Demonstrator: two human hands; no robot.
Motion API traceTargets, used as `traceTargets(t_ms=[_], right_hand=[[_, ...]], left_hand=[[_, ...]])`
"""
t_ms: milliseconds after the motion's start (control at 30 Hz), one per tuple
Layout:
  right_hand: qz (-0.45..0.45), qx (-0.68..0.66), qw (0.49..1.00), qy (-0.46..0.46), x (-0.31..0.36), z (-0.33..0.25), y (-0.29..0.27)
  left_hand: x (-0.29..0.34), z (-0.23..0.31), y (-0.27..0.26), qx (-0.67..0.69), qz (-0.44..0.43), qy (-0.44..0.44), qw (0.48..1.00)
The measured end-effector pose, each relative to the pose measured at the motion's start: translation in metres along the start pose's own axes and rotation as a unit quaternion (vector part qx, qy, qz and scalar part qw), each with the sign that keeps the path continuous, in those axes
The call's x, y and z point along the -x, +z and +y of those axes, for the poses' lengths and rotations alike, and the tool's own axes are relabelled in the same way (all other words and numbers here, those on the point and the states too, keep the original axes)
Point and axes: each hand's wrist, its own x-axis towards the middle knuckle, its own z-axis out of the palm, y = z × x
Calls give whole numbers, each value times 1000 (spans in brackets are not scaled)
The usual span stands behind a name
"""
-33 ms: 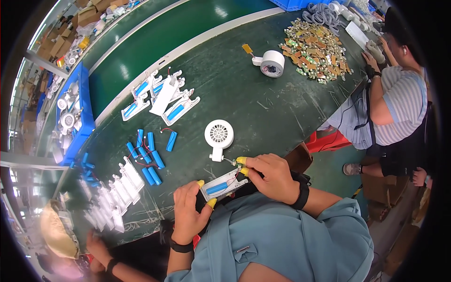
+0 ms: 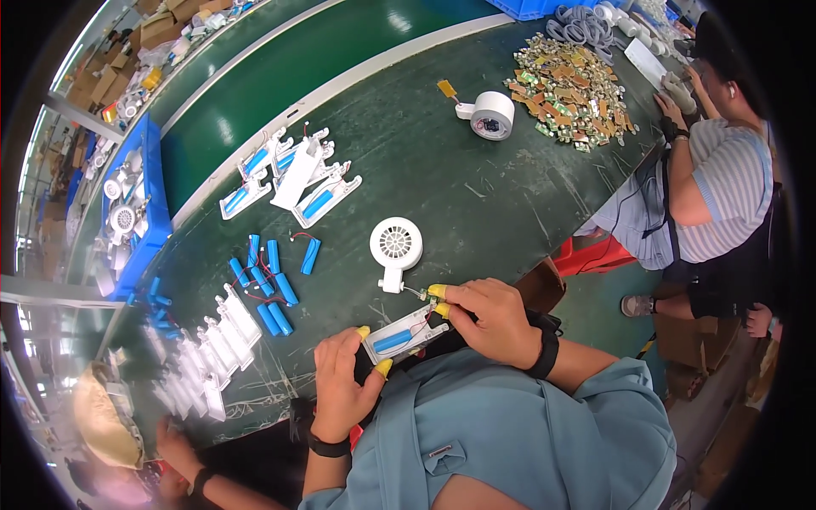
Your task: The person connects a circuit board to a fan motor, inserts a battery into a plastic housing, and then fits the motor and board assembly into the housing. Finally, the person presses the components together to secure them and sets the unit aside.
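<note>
My left hand (image 2: 344,374), yellow covers on thumb and fingertip, grips one end of a white plastic handle shell (image 2: 414,348) at the table's near edge. A blue cylindrical battery (image 2: 392,342) lies inside it, with thin red wires running toward its other end. There my right hand (image 2: 486,316), also with yellow-covered tips, pinches a small circuit board (image 2: 433,299), mostly hidden by the fingers. A thin wire links this board to a white round fan head (image 2: 396,244), which lies grille up just beyond my hands.
Blue batteries (image 2: 274,285) and empty white shells (image 2: 229,331) lie to the left; shells with batteries (image 2: 319,202) lie farther back. Another fan head (image 2: 493,116) sits near a heap of circuit boards (image 2: 569,89). A blue bin (image 2: 153,187) stands left. A co-worker (image 2: 714,178) sits right; another person's hand (image 2: 177,449) shows lower left.
</note>
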Motion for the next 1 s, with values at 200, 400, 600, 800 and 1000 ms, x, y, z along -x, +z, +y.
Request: traceTargets(t_ms=[200, 400, 600, 800, 1000], right_hand=[[28, -10, 1000, -8, -5, -3, 2], [29, -40, 999, -1, -4, -1, 2], [28, -77, 997, 12, -4, 2, 4], [15, -90, 996, 0, -5, 4, 3], [9, -73, 997, -18, -4, 7, 2]], left_hand=[[-1, 2, -2, -14, -1, -1, 1000], [-22, 12, -11, 48, -7, -33, 998], [-58, 34, 12, 11, -35, -10, 999], [-67, 33, 32, 78, -17, -79, 994], [-62, 26, 45, 126, 20, -104, 986]])
